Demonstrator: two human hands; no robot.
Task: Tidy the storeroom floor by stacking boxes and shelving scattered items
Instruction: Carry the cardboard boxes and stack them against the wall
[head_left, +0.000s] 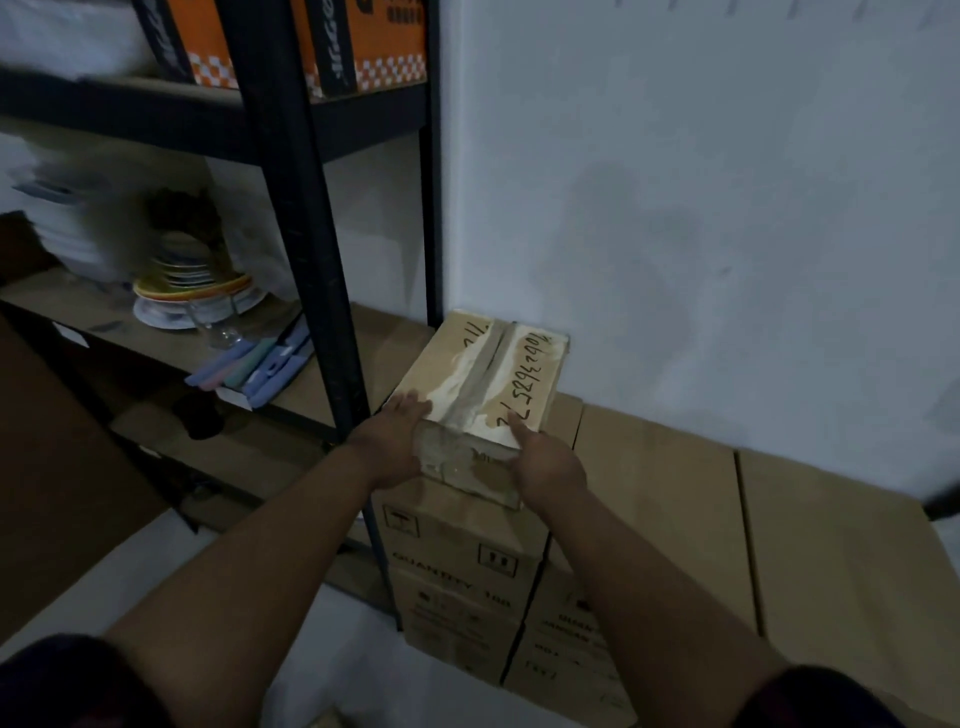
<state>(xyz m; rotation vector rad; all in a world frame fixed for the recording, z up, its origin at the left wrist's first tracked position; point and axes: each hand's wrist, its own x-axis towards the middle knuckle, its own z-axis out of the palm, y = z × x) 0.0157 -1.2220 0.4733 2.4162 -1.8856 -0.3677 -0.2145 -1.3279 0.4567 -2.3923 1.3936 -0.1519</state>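
Head view: the step in hand looks like stacking. A small taped box, with digits handwritten on its lid, sits on top of a column of printed cartons in the far corner, where the black shelving unit meets the white wall. The left hand is wrapped round the box's near left corner, fingers lying flat on the lid. The right hand grips the near right corner, with one finger stretched up over the lid beside the writing. Both hands are closed on the box rather than hanging free. Whether its full weight already rests on the carton beneath cannot be told.

The box lies turned a little against the cartons below, its near end jutting past their front edge and its far end close to the wall. To the right, a row of plain brown cartons runs along the wall at a lower level, just beside the stack.

On the shelf board to the left stand a pile of plates, a glass and a packet of pastel-handled items. Orange cartons fill the shelf above.

By my reading, the next move calls for squaring the small box over the carton below and pushing it back until it sits flush. Only then should both hands let go, since the overhang could tip it forward.
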